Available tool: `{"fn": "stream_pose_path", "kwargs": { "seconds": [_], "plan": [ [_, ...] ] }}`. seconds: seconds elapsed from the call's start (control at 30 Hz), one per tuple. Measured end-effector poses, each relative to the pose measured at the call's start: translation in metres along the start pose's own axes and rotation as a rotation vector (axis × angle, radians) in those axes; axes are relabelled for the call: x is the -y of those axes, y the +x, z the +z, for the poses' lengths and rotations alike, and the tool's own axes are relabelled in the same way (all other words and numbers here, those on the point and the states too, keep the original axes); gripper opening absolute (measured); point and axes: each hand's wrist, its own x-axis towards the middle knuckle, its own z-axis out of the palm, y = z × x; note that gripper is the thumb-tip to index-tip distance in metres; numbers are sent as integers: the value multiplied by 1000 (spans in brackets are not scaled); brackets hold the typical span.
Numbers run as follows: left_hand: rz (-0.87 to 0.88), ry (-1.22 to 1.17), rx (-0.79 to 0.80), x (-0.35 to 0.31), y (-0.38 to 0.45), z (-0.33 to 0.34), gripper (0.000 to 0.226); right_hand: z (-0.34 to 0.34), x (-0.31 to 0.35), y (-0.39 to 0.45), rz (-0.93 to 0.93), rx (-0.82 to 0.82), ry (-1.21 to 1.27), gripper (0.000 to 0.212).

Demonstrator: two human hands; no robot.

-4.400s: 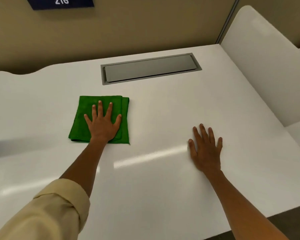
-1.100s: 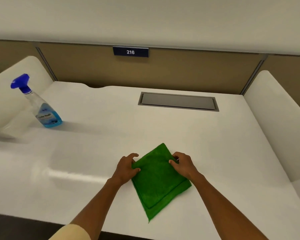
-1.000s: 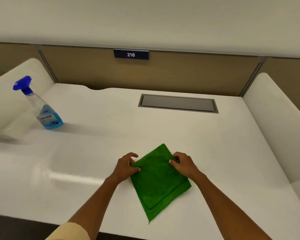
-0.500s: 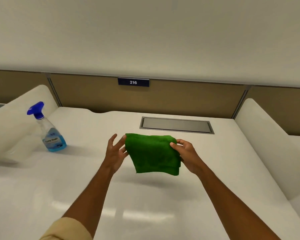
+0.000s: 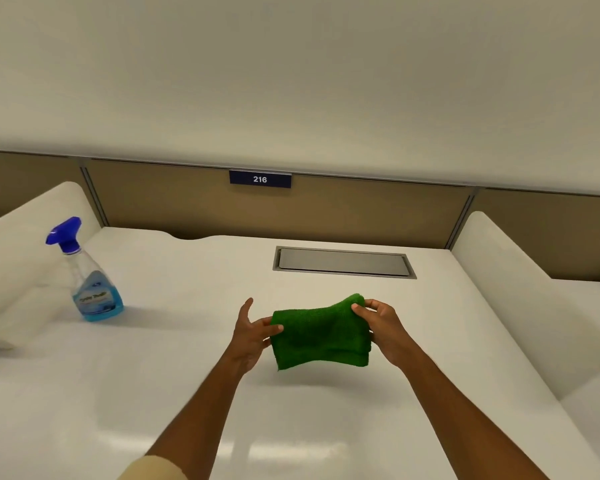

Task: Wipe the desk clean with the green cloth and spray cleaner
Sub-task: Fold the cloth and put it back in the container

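Note:
The folded green cloth (image 5: 321,334) hangs in the air above the middle of the white desk (image 5: 153,375). My right hand (image 5: 381,327) pinches its upper right corner. My left hand (image 5: 253,332) holds its left edge between thumb and fingers. The spray cleaner (image 5: 90,289), a clear bottle of blue liquid with a blue trigger head, stands upright at the desk's far left, well apart from both hands.
A grey cable hatch (image 5: 343,263) is set flush into the desk behind the cloth. White side dividers (image 5: 520,299) rise at left and right. A tan back panel carries a blue plate marked 216 (image 5: 260,179).
Both hands lifted the cloth off the desk and now hold it folded in the air. My left hand has closed on its left edge. The camera has tilted up.

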Motion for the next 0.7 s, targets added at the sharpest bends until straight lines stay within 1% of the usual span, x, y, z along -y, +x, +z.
{"fn": "stream_pose_path", "kwargs": {
  "seconds": [0.1, 0.2, 0.3, 0.37, 0.5, 0.6, 0.7],
  "plan": [
    [29, 15, -1, -10, 5, -5, 96, 5, -1, -1, 0, 22, -7, 29],
    [68, 70, -3, -20, 9, -13, 95, 12, 6, -3, -21, 74, -7, 30],
    [142, 207, 7, -33, 8, -23, 100, 22, 16, -4, -42, 147, -26, 33],
    [198, 300, 21, -43, 5, -28, 100, 29, 23, -3, -57, 183, -63, 39],
    [290, 497, 41, -65, 1, -36, 79, 47, 36, -4, -94, 217, -188, 44],
    [370, 672, -20, -79, -1, -49, 59, 63, 40, -2, -120, 155, -296, 50],
    [439, 789, -66, -94, -3, -61, 42, 80, 45, -4, -155, 100, -418, 59]
  ]
}}
